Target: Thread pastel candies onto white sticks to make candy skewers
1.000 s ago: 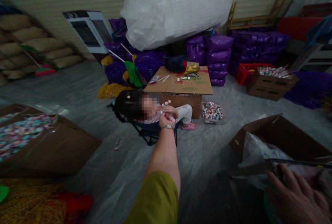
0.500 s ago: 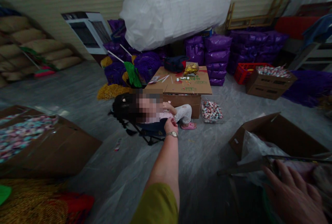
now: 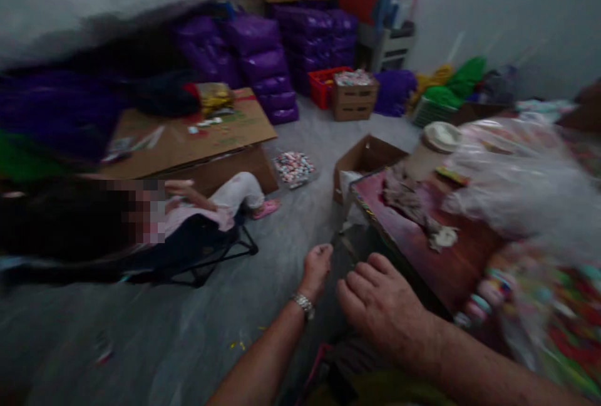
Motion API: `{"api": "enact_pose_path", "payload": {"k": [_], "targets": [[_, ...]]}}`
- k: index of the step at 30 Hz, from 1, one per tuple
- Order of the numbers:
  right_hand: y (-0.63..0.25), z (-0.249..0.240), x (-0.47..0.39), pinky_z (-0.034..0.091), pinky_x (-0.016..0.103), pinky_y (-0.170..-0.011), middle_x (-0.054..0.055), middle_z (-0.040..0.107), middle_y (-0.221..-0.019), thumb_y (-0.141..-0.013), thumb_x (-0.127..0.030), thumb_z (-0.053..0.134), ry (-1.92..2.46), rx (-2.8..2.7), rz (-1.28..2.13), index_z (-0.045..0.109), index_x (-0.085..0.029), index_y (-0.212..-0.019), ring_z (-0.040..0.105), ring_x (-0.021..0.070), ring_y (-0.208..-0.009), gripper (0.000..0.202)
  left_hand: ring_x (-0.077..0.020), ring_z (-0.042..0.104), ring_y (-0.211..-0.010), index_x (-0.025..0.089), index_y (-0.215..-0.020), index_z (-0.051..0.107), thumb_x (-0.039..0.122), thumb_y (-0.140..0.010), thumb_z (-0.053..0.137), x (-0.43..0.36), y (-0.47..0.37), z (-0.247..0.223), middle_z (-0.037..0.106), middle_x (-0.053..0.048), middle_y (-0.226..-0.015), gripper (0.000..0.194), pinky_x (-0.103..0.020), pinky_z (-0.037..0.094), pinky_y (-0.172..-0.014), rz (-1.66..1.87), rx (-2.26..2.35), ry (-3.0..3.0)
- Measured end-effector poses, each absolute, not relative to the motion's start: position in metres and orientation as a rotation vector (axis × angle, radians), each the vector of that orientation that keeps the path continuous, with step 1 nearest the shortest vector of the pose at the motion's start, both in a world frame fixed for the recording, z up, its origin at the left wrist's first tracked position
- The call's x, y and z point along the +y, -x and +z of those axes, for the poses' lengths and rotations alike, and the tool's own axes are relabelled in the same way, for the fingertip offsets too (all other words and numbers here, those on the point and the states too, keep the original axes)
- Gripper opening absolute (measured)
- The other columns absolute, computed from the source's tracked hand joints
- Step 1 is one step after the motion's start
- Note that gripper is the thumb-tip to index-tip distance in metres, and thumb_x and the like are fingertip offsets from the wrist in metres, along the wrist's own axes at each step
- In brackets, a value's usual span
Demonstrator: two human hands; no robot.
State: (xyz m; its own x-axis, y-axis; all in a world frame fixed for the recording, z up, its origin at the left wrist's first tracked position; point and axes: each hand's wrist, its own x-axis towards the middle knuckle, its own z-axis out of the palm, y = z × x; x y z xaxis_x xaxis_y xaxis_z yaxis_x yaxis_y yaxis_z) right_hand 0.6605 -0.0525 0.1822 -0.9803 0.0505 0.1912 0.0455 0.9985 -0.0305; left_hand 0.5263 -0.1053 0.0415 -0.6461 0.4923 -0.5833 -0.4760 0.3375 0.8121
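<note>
My left hand point(image 3: 318, 268), with a metal-band watch point(image 3: 304, 306) on its wrist, is held over the floor, fingers pinched together. Whatever it may hold is too small and blurred to make out. Close beside it on the right, my right hand point(image 3: 382, 302) has its fingers curled, their inner side hidden from me. Just past the right hand runs the edge of a table with a reddish top point(image 3: 469, 262). On it lie a crumpled greyish cloth point(image 3: 407, 199), small colourful round pieces point(image 3: 491, 290) and clear plastic bags point(image 3: 526, 155).
A person point(image 3: 188, 212) reclines in a low dark folding chair point(image 3: 188, 249) at left, near a cardboard-topped box point(image 3: 235, 121). A clear tub of wrapped sweets point(image 3: 295, 168) and an open carton point(image 3: 369, 152) stand on the floor. Purple bags point(image 3: 258, 49) are stacked behind.
The view has swung right, bringing the table into full sight. My left arm has drawn back from near the seated person, and my right hand has left the table's edge to come beside it.
</note>
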Motion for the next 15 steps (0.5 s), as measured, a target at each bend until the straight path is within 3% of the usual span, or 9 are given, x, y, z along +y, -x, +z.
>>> {"api": "enact_pose_path", "payload": {"k": [1,3,6,11,15], "targets": [[-0.679,0.186,-0.058,0.04,0.034,-0.073,0.003,0.062,-0.07,-0.082,-0.02,0.056,0.163,-2.963,0.086,0.059,-0.019,-0.079,0.055,0.0187,-0.069,0.005,-0.0094,0.052,-0.061,0.012,-0.087,0.059,0.028,-0.08,0.062,-0.099,-0.524,0.052,0.058,0.001,-0.073,0.018,-0.019,0.042,-0.055,1.441,1.781,-0.11],[-0.73,0.187,-0.065,0.039,0.028,-0.06,0.001,0.057,-0.058,-0.086,-0.021,0.051,0.505,-2.934,0.159,0.054,-0.019,-0.065,0.052,0.0157,-0.057,0.022,-0.0099,0.052,-0.063,0.014,-0.087,0.06,0.029,-0.076,0.064,-0.086,-0.525,0.076,0.058,0.002,-0.072,0.02,-0.018,0.04,-0.056,1.462,1.807,-0.293],[-0.83,0.185,-0.076,0.035,0.023,-0.049,0.0,0.055,-0.055,-0.094,-0.028,0.037,1.093,-2.71,0.371,0.052,-0.019,-0.062,0.051,0.0125,-0.05,0.036,-0.0116,0.05,-0.06,0.017,-0.083,0.062,0.035,-0.072,0.065,-0.077,-0.55,0.114,0.057,0.003,-0.065,0.022,-0.019,0.038,-0.056,1.519,1.791,-0.596],[-0.963,0.171,-0.109,0.043,0.02,-0.05,-0.001,0.058,-0.059,-0.09,-0.04,0.041,1.655,-2.087,0.657,0.058,-0.02,-0.072,0.056,0.0139,-0.054,0.032,-0.0164,0.054,-0.067,0.019,-0.078,0.066,0.033,-0.076,0.062,-0.067,-0.634,0.162,0.061,-0.001,-0.072,0.015,-0.025,0.04,-0.064,1.265,1.676,-1.533],[-0.982,0.156,-0.124,0.045,0.019,-0.053,-0.001,0.057,-0.058,-0.087,-0.044,0.044,1.68,-1.872,0.738,0.057,-0.02,-0.069,0.058,0.0146,-0.056,0.032,-0.0244,0.053,-0.087,0.02,-0.086,0.065,0.028,-0.058,0.08,-0.034,-0.692,0.174,0.058,-0.003,-0.082,0.033,-0.03,0.037,-0.079,1.064,1.632,-1.548]]}}
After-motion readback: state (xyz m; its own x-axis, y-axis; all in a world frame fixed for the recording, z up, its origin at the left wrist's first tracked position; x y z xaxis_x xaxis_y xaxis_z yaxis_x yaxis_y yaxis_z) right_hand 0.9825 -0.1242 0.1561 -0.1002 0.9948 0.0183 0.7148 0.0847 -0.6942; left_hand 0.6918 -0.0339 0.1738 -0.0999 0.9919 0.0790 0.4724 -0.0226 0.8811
